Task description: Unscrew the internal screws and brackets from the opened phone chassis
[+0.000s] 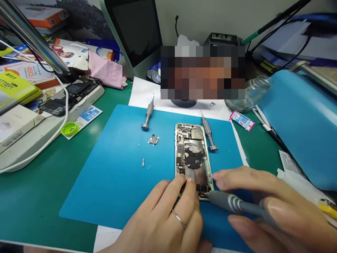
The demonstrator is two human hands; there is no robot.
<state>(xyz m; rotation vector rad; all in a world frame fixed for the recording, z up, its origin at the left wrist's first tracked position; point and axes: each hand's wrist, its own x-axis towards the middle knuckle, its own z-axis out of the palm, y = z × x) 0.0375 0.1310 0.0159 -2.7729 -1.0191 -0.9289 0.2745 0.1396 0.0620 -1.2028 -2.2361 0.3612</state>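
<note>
An opened smartphone [195, 160] with its inner boards bare lies on the blue mat [110, 182]. My left hand [165, 214], a ring on one finger, holds the phone's lower end with bent fingertips pressed on it, covering part of the inside. In my right hand [286, 207] is a grey screwdriver [229, 202], slanted so that its front end meets the phone's lower right corner; the exact tip contact is too small to make out. A small metal plate [153, 140] and a tiny bracket [143, 162] lie left of the phone, with tiny specks nearby.
A second grey screwdriver [148, 114] stands at the mat's back; a third screwdriver [209, 131] lies beside the phone. Another opened phone [71, 95] rests on a white device at left, near a green cap [70, 128]. A glass jar [252, 93] and blue roll [300, 123] are at right.
</note>
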